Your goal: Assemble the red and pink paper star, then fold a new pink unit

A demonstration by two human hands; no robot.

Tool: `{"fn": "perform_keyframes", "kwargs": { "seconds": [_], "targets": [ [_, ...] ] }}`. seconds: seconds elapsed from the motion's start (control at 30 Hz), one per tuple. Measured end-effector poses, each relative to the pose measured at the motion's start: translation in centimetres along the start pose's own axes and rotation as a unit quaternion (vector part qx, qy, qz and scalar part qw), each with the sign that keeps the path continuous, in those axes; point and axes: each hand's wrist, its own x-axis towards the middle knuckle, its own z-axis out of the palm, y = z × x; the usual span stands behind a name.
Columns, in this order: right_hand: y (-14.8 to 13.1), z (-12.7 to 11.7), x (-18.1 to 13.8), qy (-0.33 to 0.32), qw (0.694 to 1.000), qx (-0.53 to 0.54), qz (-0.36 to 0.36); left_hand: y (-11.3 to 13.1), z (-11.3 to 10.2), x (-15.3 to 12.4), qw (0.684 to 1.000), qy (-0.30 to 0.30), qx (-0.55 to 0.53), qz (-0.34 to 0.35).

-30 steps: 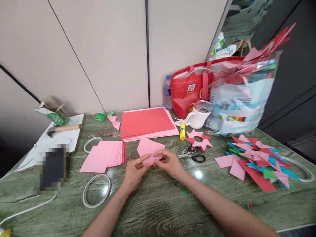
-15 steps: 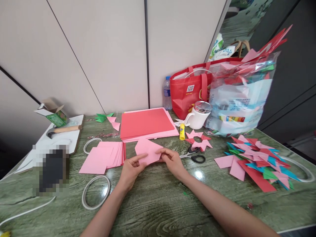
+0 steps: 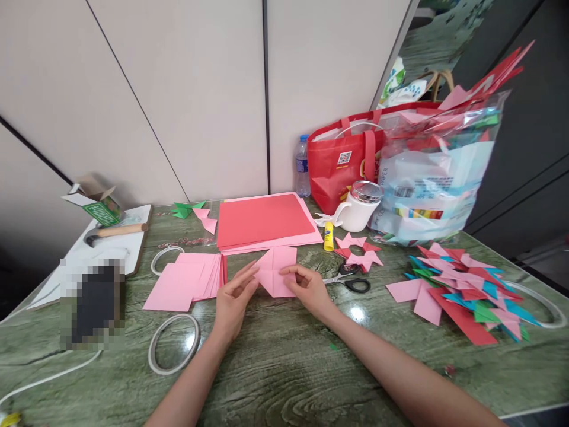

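Note:
A pink paper square (image 3: pixel 278 270), creased and partly folded, lies on the green wood-grain table (image 3: pixel 284 367) in front of me. My left hand (image 3: pixel 234 302) pinches its left corner with thumb and fingers. My right hand (image 3: pixel 309 287) grips its right lower edge, fingers curled on the sheet. A stack of pink squares (image 3: pixel 186 280) sits just left of my left hand. Black-handled scissors (image 3: pixel 351 281) lie just right of my right hand.
Red sheets (image 3: pixel 264 220) lie behind the paper. A glue stick (image 3: pixel 328 236), white mug (image 3: pixel 358 207), folded pink star (image 3: pixel 358 252), red bag (image 3: pixel 342 163), water bottle (image 3: pixel 302 166) and plastic bag (image 3: pixel 433 172) stand at right rear. Folded colored pieces (image 3: pixel 462 287) pile at right. Tape rings (image 3: pixel 173 344) and a hammer (image 3: pixel 116 232) are left.
The folded pink paper has been opened out from a pointed shape into a nearly square sheet. My left hand shifted to its left corner; my right hand stayed on the right edge.

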Motion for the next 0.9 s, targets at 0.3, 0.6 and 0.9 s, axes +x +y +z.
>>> {"fn": "perform_keyframes", "kwargs": {
  "seconds": [0.3,0.6,0.9],
  "targets": [
    [-0.2,0.1,-0.2,-0.053,0.998,0.02,0.006,0.0,0.5,-0.4,0.996,-0.03,-0.042,-0.077],
    [0.9,0.6,-0.5,-0.108,0.991,0.079,0.008,0.3,0.4,0.0,0.992,-0.006,-0.091,-0.091],
    [0.3,0.5,-0.7,-0.076,0.997,0.031,-0.017,0.2,0.4,-0.2,0.994,-0.052,-0.064,-0.077]
  ]
}}
